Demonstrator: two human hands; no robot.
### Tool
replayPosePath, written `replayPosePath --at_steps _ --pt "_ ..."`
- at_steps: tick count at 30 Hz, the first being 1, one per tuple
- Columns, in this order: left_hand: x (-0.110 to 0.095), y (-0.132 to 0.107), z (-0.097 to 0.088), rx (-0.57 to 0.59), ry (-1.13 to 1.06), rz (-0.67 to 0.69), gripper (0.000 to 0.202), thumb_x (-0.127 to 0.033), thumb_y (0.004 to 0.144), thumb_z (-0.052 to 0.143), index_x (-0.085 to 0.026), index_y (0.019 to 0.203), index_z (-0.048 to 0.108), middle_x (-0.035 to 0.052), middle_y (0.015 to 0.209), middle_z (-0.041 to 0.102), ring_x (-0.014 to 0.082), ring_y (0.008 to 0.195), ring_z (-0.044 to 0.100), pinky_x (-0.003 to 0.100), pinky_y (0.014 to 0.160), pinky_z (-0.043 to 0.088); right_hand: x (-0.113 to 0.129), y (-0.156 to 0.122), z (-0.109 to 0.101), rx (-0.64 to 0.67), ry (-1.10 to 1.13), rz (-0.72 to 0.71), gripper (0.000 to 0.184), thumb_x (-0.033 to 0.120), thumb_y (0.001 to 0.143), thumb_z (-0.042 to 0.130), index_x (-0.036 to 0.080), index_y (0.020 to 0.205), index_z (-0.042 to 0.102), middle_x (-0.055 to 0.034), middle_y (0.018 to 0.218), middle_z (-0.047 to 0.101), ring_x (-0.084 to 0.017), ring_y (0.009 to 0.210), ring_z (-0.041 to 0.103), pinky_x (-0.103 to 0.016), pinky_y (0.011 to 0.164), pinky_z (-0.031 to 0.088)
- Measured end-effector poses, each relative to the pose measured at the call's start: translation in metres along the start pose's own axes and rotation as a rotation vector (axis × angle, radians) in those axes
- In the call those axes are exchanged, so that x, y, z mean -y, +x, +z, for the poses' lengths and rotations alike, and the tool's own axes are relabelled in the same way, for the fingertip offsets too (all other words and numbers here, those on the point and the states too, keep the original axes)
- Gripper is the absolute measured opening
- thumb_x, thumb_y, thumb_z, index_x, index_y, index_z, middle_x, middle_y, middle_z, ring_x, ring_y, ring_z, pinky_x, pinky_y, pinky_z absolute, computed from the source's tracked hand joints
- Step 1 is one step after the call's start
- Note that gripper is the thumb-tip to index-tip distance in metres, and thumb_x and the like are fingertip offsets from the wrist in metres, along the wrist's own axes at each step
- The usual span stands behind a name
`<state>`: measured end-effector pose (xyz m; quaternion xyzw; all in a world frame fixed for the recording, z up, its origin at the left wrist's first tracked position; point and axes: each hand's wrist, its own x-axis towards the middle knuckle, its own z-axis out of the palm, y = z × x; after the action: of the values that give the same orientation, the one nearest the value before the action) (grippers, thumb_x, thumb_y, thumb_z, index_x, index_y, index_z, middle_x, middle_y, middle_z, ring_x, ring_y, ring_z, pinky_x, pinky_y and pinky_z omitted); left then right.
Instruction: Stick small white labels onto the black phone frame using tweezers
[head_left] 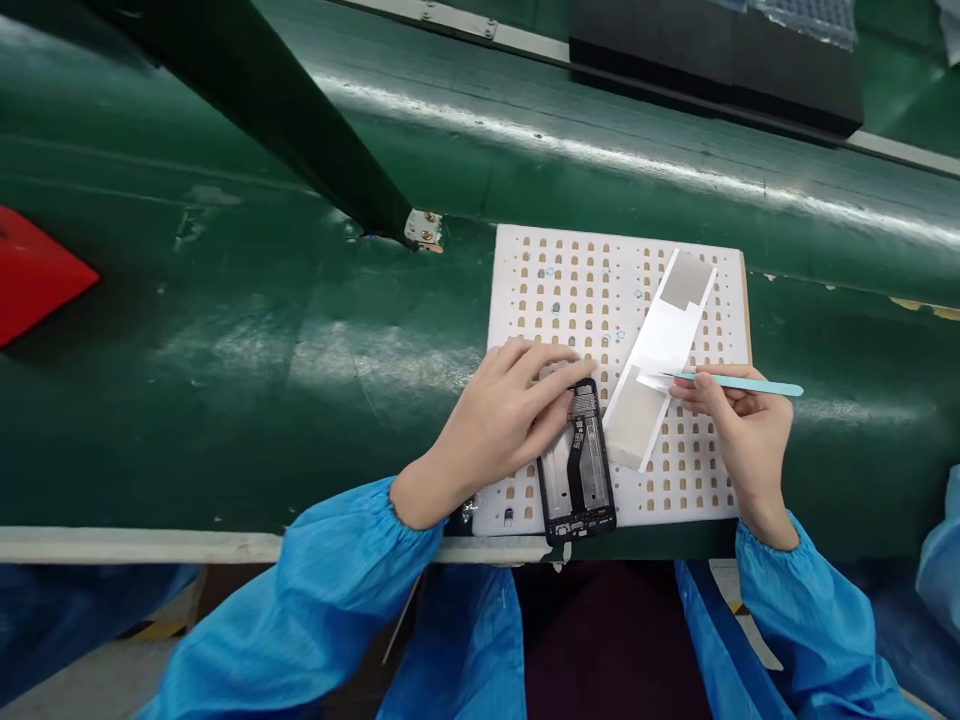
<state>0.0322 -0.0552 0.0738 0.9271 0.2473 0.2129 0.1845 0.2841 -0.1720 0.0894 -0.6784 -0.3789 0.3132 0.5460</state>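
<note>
A black phone frame (pixel 576 465) with a dark flex cable down its middle lies tilted at the front of a white foam board (pixel 628 508) with rows of small cut-outs. My left hand (pixel 514 410) grips its upper left side, thumb and fingers at the top edge. Light blue tweezers (pixel 750 383) are pinched in my right hand (pixel 742 420), their tips pointing left. Those tips are at a white backing strip (pixel 664 335) with grey patches at both ends, which lies slanted on the board. Whether they grip a piece of it is too small to tell.
The green worktop (pixel 247 400) extends to both sides. A dark green post (pixel 300 120) rises behind the board on the left. A red object (pixel 37 275) lies at the far left. A black block (pixel 712 65) stands at the back right.
</note>
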Motion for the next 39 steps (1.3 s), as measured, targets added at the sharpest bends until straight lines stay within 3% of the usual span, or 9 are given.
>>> replayPosePath --at_steps 4,8,16,33,37,39 --pt "-0.005 0.019 0.016 0.148 -0.027 0.143 0.044 -0.021 0.106 0.055 -0.027 0.148 0.065 0.0106 0.162 0.056 0.0375 0.134 0.053 0.056 0.104 0.05 -0.005 0.004 0.015 0.015 0.073 0.004 0.033 0.051 0.098 0.087 0.02 0.105 0.076 -0.0077 0.095 0.08 -0.032 0.093 0.082 -0.043 0.081 0.075" --pt "-0.008 0.018 0.026 0.212 0.024 0.142 0.047 -0.026 0.107 0.055 -0.027 0.153 0.06 0.0111 0.168 0.049 0.0398 0.14 0.048 0.058 0.106 0.047 -0.012 0.005 0.02 0.04 0.106 0.006 0.029 0.047 0.099 0.086 0.02 0.105 0.076 -0.0072 0.099 0.08 -0.03 0.093 0.082 -0.04 0.084 0.074" --pt "-0.009 0.016 0.025 0.211 0.033 0.131 0.045 -0.027 0.108 0.054 -0.027 0.153 0.061 0.0119 0.167 0.049 0.0392 0.14 0.049 0.055 0.105 0.046 -0.011 0.005 0.02 0.042 0.035 0.023 0.035 0.055 0.097 0.085 0.022 0.103 0.074 -0.0068 0.099 0.079 -0.031 0.096 0.081 -0.044 0.085 0.074" --pt "-0.011 0.018 0.027 0.194 0.032 0.127 0.049 -0.027 0.107 0.056 -0.027 0.155 0.059 0.0118 0.167 0.05 0.0405 0.139 0.05 0.057 0.105 0.046 -0.012 0.003 0.022 0.027 0.049 -0.018 0.032 0.052 0.097 0.087 0.023 0.103 0.076 -0.0063 0.097 0.079 -0.032 0.096 0.081 -0.045 0.087 0.074" --pt "-0.008 0.017 0.016 0.186 -0.118 0.094 0.046 -0.025 0.107 0.054 -0.028 0.152 0.061 0.01 0.168 0.05 0.0373 0.145 0.051 0.057 0.111 0.047 0.005 0.003 0.015 0.066 0.014 -0.046 0.033 0.054 0.097 0.086 0.023 0.101 0.078 -0.0061 0.091 0.079 -0.033 0.089 0.082 -0.047 0.082 0.075" --pt "-0.004 0.012 0.007 0.082 -0.248 0.02 0.042 -0.02 0.108 0.05 -0.027 0.147 0.064 0.009 0.16 0.058 0.0315 0.143 0.056 0.053 0.113 0.05 0.017 0.004 0.011 0.12 -0.005 -0.073 0.03 0.052 0.097 0.087 0.023 0.102 0.079 -0.0068 0.091 0.079 -0.033 0.087 0.081 -0.046 0.079 0.075"
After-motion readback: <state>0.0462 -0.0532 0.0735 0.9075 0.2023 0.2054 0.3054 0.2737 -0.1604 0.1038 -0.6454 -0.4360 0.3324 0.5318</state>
